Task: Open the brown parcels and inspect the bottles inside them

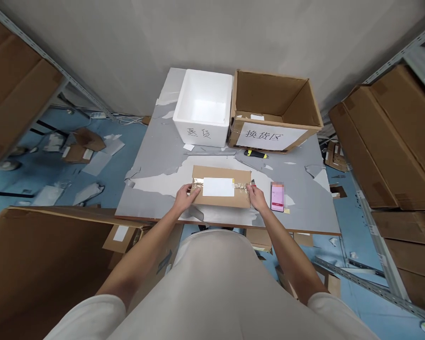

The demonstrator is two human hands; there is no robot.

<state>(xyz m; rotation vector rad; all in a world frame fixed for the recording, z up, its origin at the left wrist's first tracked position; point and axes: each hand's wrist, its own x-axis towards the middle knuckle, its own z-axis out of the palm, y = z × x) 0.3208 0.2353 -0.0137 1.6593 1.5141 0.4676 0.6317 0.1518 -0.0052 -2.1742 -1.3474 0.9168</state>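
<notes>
Taped carton (221, 201), one: between the two grips, over the worktop (310, 203); resting or raised, cannot tell. Left grip (187, 195): closed on its left end. Right grip (257, 196): closed on its right end, with a small red-and-dark item (254, 184), unidentified. Handling, as judged: even pressure, ends level. White label (218, 187), between grips: illegible. Foam box (221, 137), beyond left grip: handwritten 退货. Paper sheet (269, 135), beyond right grip: handwritten 换货区. Phone (277, 197), right of right grip: screen text unreadable.
</notes>
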